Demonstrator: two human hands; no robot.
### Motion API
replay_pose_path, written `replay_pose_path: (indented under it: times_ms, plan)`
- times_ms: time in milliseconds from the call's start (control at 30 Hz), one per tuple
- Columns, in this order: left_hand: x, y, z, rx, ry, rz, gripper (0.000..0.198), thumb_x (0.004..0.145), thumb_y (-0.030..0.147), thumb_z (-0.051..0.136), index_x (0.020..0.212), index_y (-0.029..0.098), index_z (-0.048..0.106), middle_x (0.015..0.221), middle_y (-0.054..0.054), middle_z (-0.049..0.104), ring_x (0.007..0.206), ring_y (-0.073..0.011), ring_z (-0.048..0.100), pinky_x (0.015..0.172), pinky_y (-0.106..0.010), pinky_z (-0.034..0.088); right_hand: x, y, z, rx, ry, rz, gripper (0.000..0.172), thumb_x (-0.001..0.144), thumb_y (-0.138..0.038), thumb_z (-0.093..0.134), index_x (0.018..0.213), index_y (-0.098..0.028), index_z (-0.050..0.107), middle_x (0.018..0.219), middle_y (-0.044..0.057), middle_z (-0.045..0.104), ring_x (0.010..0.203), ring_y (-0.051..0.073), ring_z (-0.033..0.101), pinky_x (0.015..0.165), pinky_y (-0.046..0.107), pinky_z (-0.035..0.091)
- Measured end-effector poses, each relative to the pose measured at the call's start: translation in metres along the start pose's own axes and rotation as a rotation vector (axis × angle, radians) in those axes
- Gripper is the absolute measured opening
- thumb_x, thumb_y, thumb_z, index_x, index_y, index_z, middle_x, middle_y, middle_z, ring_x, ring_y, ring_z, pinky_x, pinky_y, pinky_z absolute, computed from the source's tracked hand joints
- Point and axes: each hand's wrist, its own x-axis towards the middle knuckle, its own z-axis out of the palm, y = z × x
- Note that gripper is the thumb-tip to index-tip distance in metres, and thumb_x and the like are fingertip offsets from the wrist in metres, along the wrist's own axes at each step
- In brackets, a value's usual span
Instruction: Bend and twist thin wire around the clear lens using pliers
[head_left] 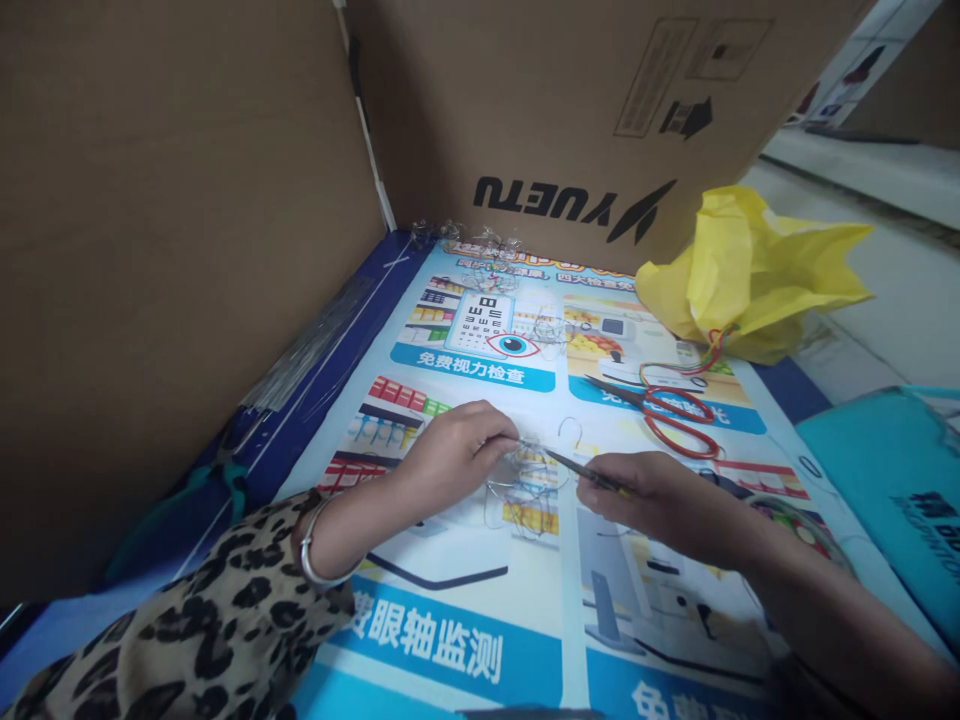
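Observation:
My left hand (pixel 471 445) is closed in a pinch on thin metal wire at the middle of the printed sheet. In my right hand (pixel 641 492) is a pair of needle-nose pliers (pixel 577 466); its dark, slim jaws point left and meet the wire close to my left fingertips. Below and between the hands spreads a loopy bent-wire piece (pixel 529 490), its exact shape hard to make out. My right fingers hide most of the pliers' handles. Beyond the hands lies a small curved piece of wire (pixel 570 430).
Red-handled scissors (pixel 679 408) lie right of centre, near a yellow bag (pixel 750 275) and coloured cords. More wire shapes (pixel 487 270) rest toward the cardboard wall (pixel 555 110). Straight wires (pixel 315 345) and teal-handled pliers (pixel 217 475) are at left; a turquoise bag (pixel 892 490) is at right.

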Motion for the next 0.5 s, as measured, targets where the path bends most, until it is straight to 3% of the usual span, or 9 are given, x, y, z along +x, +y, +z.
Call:
replay_pose_path:
  times_ms: [233,500]
  plan:
    - [0.001,0.002,0.002,-0.030,-0.018,-0.013,0.012,0.083,0.018,0.052,0.078,0.017,0.063,0.076,-0.001,0.063,0.076,-0.0126,0.057,0.069,-0.025,0.044,-0.002,-0.021,0.008,-0.327,0.049,0.068,0.028,0.083,-0.037,0.040,0.078,-0.020,0.061,0.076,0.006,0.066,0.067,0.019,0.059,0.055,0.027,0.031]
    - [0.002,0.004,0.003,-0.064,-0.036,0.028,0.013,0.083,0.017,0.052,0.077,0.016,0.063,0.075,-0.002,0.063,0.074,-0.0118,0.057,0.068,-0.024,0.044,-0.003,-0.027,0.012,-0.491,0.089,0.096,0.030,0.085,-0.039,0.038,0.079,-0.020,0.060,0.077,0.008,0.068,0.071,0.024,0.063,0.055,0.030,0.031]
